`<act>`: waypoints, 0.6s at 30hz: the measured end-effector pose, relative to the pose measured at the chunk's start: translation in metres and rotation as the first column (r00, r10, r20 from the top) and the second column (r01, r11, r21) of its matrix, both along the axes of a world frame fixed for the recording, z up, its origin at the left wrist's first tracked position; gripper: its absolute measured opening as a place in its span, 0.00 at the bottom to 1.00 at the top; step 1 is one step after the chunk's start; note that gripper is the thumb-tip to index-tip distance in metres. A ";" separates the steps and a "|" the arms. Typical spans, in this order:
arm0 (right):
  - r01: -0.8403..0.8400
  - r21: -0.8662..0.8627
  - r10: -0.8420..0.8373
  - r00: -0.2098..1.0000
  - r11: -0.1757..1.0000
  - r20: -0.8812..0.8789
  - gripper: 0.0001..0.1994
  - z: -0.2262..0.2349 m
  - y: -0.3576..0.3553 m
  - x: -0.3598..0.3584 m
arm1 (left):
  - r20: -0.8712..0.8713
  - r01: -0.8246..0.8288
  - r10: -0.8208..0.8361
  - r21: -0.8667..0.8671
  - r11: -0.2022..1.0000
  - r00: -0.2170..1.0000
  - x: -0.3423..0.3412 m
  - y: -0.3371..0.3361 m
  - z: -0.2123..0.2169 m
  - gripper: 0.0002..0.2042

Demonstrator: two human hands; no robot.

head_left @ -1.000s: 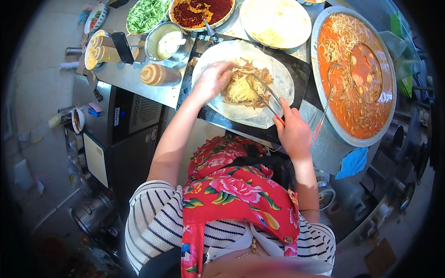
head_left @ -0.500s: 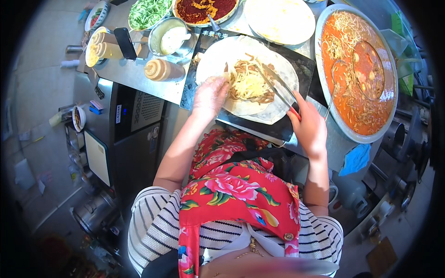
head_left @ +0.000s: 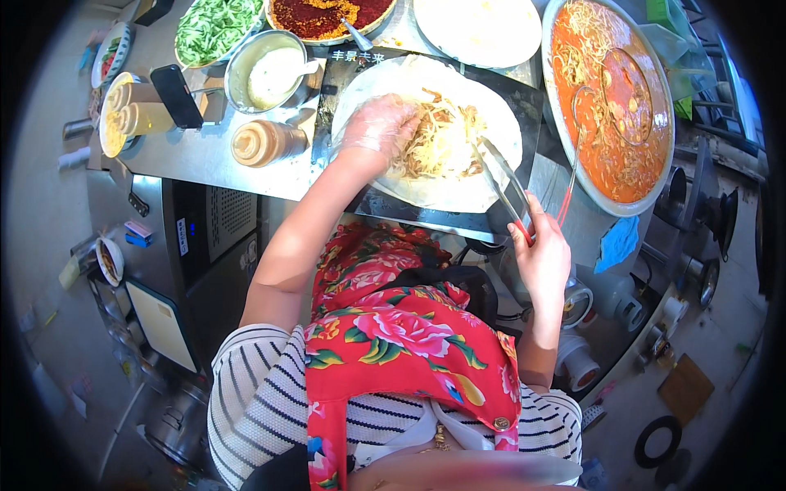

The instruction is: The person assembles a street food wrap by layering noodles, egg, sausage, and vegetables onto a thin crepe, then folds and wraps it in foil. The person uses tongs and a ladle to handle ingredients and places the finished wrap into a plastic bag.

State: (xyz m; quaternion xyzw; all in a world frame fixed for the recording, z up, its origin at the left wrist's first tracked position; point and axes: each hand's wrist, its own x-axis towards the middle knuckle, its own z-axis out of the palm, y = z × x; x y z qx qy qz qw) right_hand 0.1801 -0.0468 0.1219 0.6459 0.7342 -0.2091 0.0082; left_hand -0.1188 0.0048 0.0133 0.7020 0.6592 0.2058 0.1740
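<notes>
Seen from above, gloved left hand (head_left: 381,127) is resting open on noodle pile (head_left: 442,141) w/ flatbread (head_left: 430,184) beneath, while right hand (head_left: 538,255) is gripping tongs (head_left: 501,182) angling up-left, tips just right of pile.

Green vegetables bowl (head_left: 214,29), orange noodle pan (head_left: 612,98)
</notes>
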 end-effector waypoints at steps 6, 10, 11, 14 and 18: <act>-0.175 0.103 0.150 0.966 0.979 0.212 0.25 -0.012 0.029 -0.020 | 0.044 0.195 -0.204 0.157 0.968 0.978 0.008 0.016 -0.005 0.08; -0.270 0.184 0.211 0.934 0.945 0.288 0.26 -0.006 0.047 -0.022 | -0.107 0.240 -0.282 -0.297 0.924 0.953 0.044 0.053 0.010 0.11; -0.241 0.176 0.187 0.943 0.955 0.275 0.26 -0.004 0.047 -0.021 | -0.172 0.188 -0.279 -0.413 0.891 0.945 0.056 0.062 0.014 0.12; -0.131 0.131 0.097 0.967 0.983 0.235 0.27 0.001 0.041 -0.012 | -0.173 0.171 -0.283 -0.476 0.862 0.944 0.080 0.068 0.020 0.14; -0.071 0.113 0.055 0.989 0.991 0.141 0.28 0.001 0.027 0.004 | -0.297 0.191 -0.359 -0.471 0.861 0.885 0.094 0.070 0.022 0.10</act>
